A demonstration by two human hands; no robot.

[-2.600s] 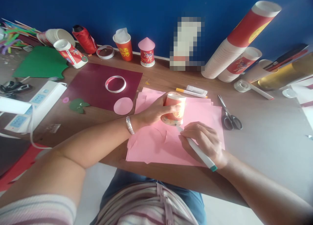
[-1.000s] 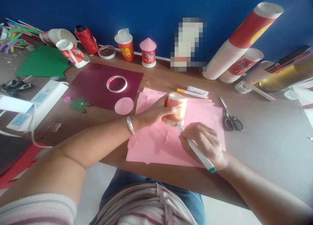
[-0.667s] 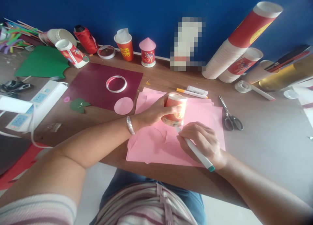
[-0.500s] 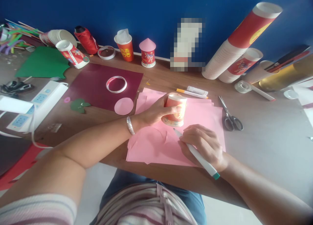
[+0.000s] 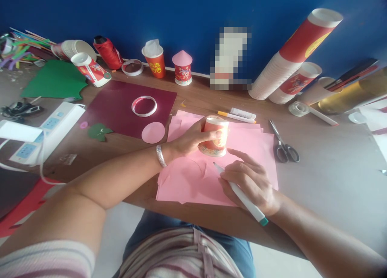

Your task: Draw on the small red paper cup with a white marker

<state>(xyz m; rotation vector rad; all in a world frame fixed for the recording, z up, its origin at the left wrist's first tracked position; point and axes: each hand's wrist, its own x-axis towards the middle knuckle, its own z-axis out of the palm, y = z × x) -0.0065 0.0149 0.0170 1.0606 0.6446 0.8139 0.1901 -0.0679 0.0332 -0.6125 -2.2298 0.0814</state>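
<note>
Right hand (image 5: pixel 249 181) is stretching its index finger toward the red paper cup (image 5: pixel 216 126) since the last frame; white marker (image 5: pixel 246 199) tip is sitting lower, off the cup. Left hand (image 5: pixel 193 140) is wrapping the cup's side, holding it over the pink paper (image 5: pixel 193 189); right is pinching the marker near its tip. Hands are staying apart. Cup is probably being light, thin-walled, dentable: mid-wall grip, light pressure, avoiding the patterned lower band. Marker's likely stiff.

the cup (image 5: pixel 214 127) is red and gold, the marker (image 5: pixel 246 201) white-and-green.
</note>
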